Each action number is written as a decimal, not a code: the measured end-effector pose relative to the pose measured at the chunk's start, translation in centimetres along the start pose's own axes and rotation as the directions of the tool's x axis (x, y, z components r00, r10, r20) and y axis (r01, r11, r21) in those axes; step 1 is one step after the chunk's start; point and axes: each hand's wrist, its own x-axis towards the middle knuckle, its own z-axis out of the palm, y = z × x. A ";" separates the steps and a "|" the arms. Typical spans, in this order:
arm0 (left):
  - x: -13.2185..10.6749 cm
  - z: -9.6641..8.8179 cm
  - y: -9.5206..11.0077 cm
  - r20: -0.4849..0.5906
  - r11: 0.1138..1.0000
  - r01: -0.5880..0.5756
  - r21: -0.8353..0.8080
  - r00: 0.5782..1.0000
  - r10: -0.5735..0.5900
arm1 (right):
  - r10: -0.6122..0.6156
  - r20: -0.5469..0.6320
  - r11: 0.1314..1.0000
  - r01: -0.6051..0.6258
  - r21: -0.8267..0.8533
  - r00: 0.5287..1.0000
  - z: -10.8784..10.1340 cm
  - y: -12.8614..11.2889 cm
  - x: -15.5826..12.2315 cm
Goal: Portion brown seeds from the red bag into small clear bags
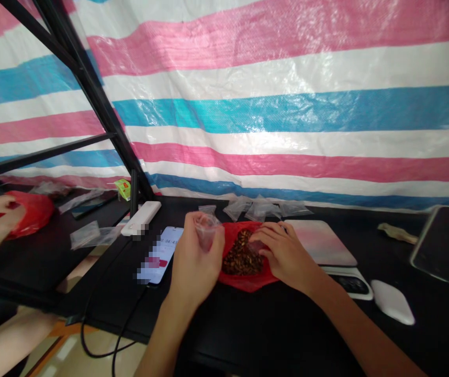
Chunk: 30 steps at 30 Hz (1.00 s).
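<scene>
A red plastic bag lies open on the black table, with a heap of small brown pieces, like seeds or dried grains, inside it. My left hand is closed around a small clear plastic bag, just left of the red bag. Over the right side of the heap, my right hand reaches in with bent fingers, its fingertips at the brown pieces. Whatever those fingertips pinch is too small and hidden to name.
Left of my hands lie a lit phone and a white power bank. Clear bags lie behind. To the right are a pinkish flat case, a white earbud case and a dark tablet. Another person's hands touch a red bag.
</scene>
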 end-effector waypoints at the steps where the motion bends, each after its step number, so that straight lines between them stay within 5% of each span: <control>1: -2.3 0.0 0.2 0.015 0.994 0.089 0.069 0.996 -0.090 | -0.017 0.016 1.000 0.017 0.020 1.000 -0.2 0.0 0.0; 4: -7.7 1.4 -0.7 0.076 0.939 0.318 0.129 0.941 -0.329 | -0.058 0.050 0.996 0.054 0.077 0.997 -0.5 -0.4 0.1; 7: -9.7 3.6 -2.0 -0.019 0.913 0.405 0.051 0.914 -0.404 | -0.071 0.070 0.992 0.063 0.110 0.995 -0.5 -0.9 0.2; 12: -8.7 5.5 -2.8 -0.110 0.926 0.332 -0.179 0.929 -0.354 | -0.063 0.065 0.991 0.055 0.118 0.996 0.1 -1.3 0.2; 18: -8.1 6.0 -3.4 -0.140 0.849 0.335 -0.409 0.896 -0.421 | -0.035 0.052 0.997 0.032 0.075 0.998 1.0 -1.9 -0.1; 30: -6.6 4.7 -4.7 -0.164 0.811 0.327 -0.485 0.877 -0.451 | 0.052 -0.026 0.998 -0.053 -0.036 0.998 2.3 -2.6 -0.1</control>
